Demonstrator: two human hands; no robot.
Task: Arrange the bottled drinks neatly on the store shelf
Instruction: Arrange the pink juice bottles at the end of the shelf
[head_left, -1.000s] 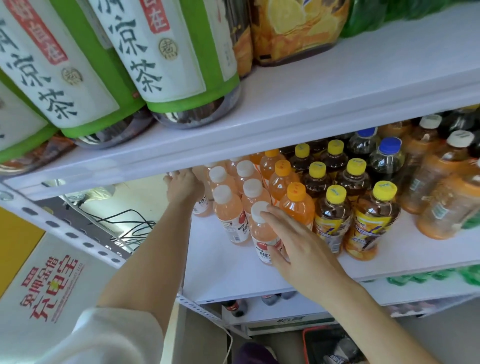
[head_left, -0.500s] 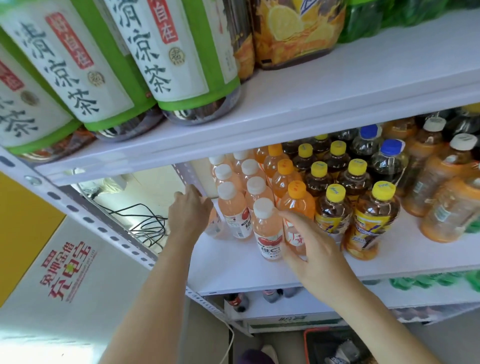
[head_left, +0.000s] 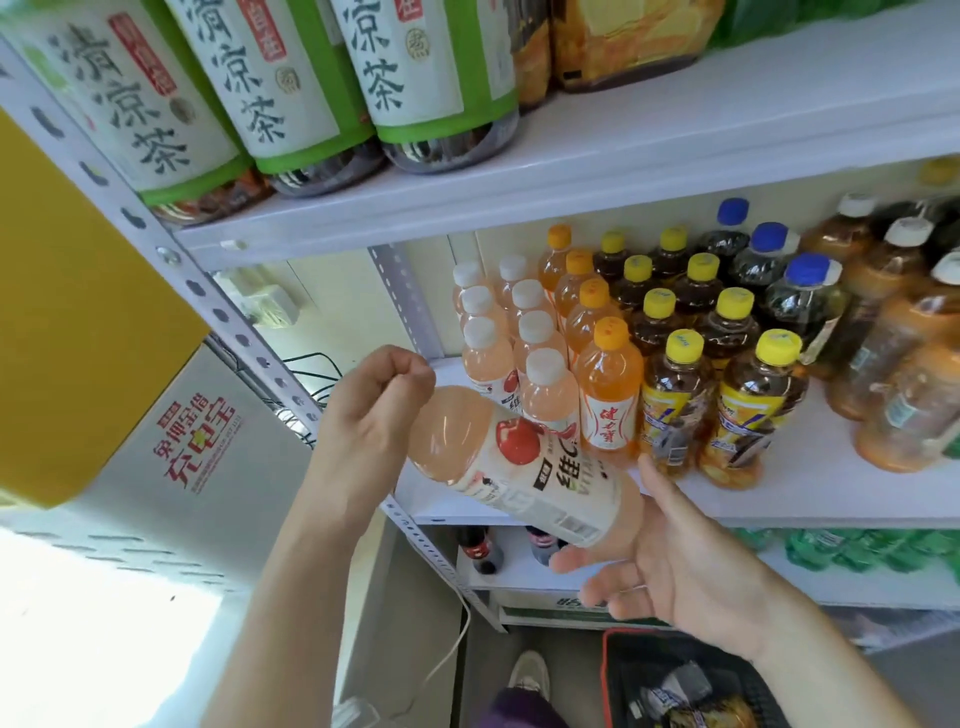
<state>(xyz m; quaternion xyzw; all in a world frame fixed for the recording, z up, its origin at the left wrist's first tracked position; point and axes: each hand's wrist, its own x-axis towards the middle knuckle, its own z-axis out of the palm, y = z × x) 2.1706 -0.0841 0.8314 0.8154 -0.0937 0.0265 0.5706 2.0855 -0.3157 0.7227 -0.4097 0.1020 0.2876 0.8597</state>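
The pink bottle (head_left: 514, 467) has left the white shelf (head_left: 810, 499); left hand (head_left: 369, 415) clamps its neck, right hand (head_left: 670, 561) cups its base, open.

We hold a pale pink bottle (head_left: 511, 462) tilted before the shelf (head_left: 810, 499): our left hand (head_left: 363, 421) grips its cap end, our right hand (head_left: 670, 566) cups its base, near the standing white-capped bottles (head_left: 540, 384).
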